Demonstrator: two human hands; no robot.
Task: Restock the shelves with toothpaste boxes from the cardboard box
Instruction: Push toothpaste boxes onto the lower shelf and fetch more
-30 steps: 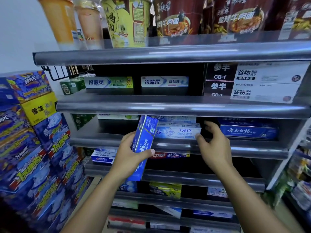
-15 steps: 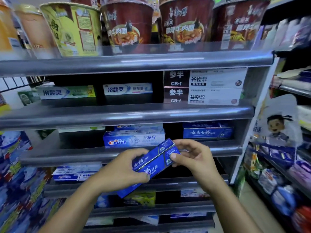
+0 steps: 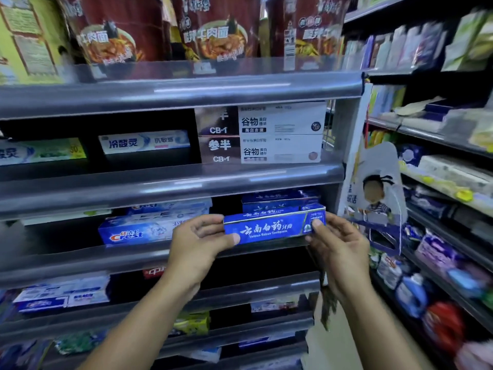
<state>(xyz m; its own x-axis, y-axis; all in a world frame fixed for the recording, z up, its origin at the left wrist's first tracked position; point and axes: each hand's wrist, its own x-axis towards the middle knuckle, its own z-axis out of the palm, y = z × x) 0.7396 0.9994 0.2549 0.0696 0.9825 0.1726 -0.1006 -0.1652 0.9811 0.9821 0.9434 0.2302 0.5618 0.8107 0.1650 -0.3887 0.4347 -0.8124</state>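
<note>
— We hold the long blue cardboard toothpaste box [image 3: 269,229] level, left hand [image 3: 197,244] pinching one end and right hand [image 3: 338,247] pinching the other, just in front of the stack of matching blue boxes [image 3: 277,202].

— If we push it in crooked, we'd likely snag the grey metal shelf [image 3: 112,259] at its lip, or shove that stack backwards.

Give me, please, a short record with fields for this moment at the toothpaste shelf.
item: blue toothpaste box, held level, front outward
left grip: holds the box's left end
right grip: pinches its right end
place: before the stack of matching blue boxes on the shelf
neighbour: Crest box, to the left on that shelf
</note>
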